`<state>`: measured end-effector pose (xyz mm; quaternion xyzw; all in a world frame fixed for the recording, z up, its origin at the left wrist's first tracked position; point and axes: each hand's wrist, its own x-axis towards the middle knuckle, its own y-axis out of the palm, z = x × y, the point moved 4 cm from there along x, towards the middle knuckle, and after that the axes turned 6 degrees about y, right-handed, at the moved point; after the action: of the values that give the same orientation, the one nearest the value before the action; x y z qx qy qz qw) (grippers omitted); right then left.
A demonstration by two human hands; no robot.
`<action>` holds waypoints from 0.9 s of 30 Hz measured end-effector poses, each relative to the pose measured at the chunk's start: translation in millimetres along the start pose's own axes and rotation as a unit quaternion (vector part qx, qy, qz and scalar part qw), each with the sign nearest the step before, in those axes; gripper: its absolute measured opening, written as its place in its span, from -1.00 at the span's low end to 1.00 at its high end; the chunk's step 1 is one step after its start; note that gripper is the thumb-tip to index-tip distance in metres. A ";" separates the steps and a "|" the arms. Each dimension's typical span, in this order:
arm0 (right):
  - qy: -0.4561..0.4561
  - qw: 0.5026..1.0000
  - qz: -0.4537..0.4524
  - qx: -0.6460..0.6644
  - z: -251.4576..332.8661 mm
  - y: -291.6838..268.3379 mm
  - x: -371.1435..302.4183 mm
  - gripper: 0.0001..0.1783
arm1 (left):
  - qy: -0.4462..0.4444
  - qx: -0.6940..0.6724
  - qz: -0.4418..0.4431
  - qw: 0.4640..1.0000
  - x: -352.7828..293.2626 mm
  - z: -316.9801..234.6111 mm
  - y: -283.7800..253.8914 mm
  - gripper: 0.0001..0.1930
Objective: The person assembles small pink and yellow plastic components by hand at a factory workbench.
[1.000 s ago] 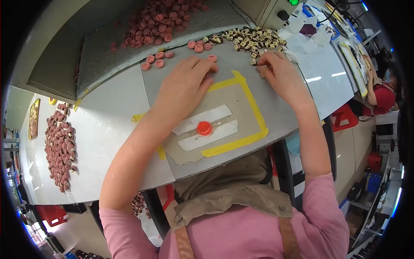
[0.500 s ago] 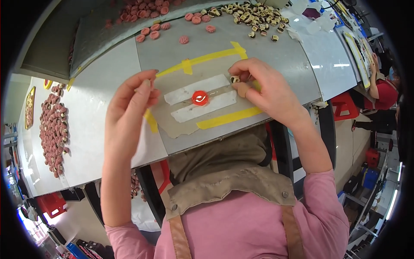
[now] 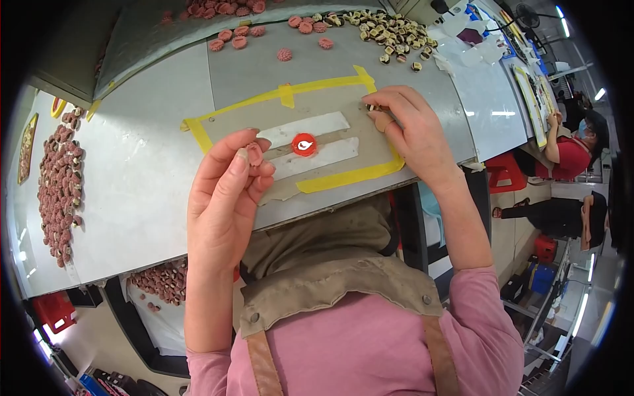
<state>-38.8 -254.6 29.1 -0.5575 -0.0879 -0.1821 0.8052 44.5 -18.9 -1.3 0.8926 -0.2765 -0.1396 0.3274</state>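
Note:
Between the thumb and fingers of my left hand (image 3: 221, 185) is a small pink scalloped piece (image 3: 255, 153), its hollowed oval face showing. My right hand (image 3: 419, 135) pinches a small black-and-cream piece (image 3: 371, 107), partly hidden by the fingers, near the right side of a taped mat. A finger of this hand wears a tan wrap. On the mat, between the hands, a round red dish (image 3: 304, 144) with a glossy patch lies across two white strips (image 3: 322, 126). My left fingertips hover over the left ends of the strips.
Yellow tape (image 3: 340, 179) edges the mat (image 3: 264, 112). Loose pink pieces (image 3: 239, 42) and a heap of black-and-cream pieces (image 3: 403, 33) lie at the back. Many joined pieces (image 3: 59, 191) cover the table's left end. Another person (image 3: 568, 152) works at the far right.
My left hand has moved right and closer to me, turning the pink piece so its hollow face shows. My right hand stays near the mat's right side, still pinching its piece. The view has shifted.

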 end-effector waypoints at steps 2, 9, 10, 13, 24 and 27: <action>0.006 1.000 0.007 0.012 -0.5 -2.4 -0.8 -0.80 | 0.001 0.002 0.001 1.000 -0.7 -0.1 -0.9 -0.66; 0.026 0.997 0.023 0.064 -1.6 -6.3 -9.9 -0.85 | 0.037 -0.003 0.046 0.998 -3.1 3.5 -6.1 -0.67; 0.027 0.997 0.023 0.063 -1.1 -6.8 -12.1 -0.85 | 0.038 -0.008 0.051 0.998 -2.8 3.6 -6.1 -0.68; 0.109 0.986 0.024 0.120 -3.5 -6.9 -21.4 -0.83 | 0.041 -0.009 0.052 0.998 -4.3 3.3 -5.9 -0.68; 0.156 0.979 0.000 0.128 -4.1 -11.7 -31.1 -0.68 | 0.035 -0.025 0.050 0.998 -5.5 1.5 -7.3 -0.69; 0.171 0.977 -0.011 0.123 -2.5 -15.5 -29.9 -0.71 | 0.032 -0.021 0.041 0.998 -6.0 1.0 -7.4 -0.69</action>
<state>-72.5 -255.9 31.3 -0.4137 0.0234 -0.2715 0.8687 42.2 -11.2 -6.6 0.8776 -0.2992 -0.1028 0.3601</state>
